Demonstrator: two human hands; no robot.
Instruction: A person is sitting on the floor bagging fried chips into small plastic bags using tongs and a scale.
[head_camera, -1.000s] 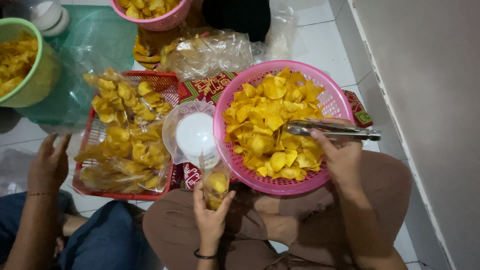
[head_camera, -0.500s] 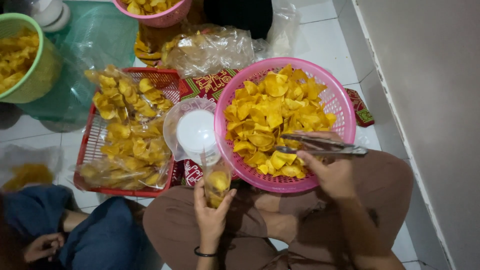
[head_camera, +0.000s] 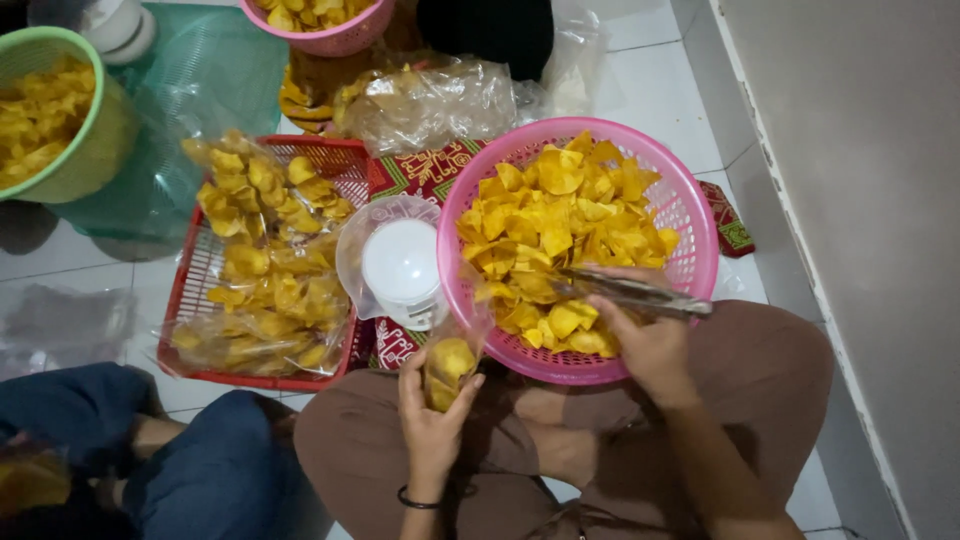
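Note:
My left hand (head_camera: 432, 420) holds a small clear plastic bag (head_camera: 452, 358) partly filled with yellow chips, just below the rim of a pink basket (head_camera: 700, 255). The basket is heaped with yellow chips (head_camera: 560, 220). My right hand (head_camera: 645, 340) grips metal tongs (head_camera: 630, 292) that lie across the near side of the chip heap, tips pointing left. A white kitchen scale (head_camera: 402, 270) covered in clear plastic stands left of the basket.
A red tray (head_camera: 195, 280) at the left holds several packed chip bags (head_camera: 265, 270). A green basket of chips (head_camera: 70, 120) and a second pink basket (head_camera: 320, 25) lie further back. Another person's blue-clad legs (head_camera: 150, 450) are at lower left. A wall (head_camera: 860, 200) rises on the right.
My right hand moved the tongs down and left into the near part of the chip heap. The other person's hand pulled away from the red tray toward the lower left.

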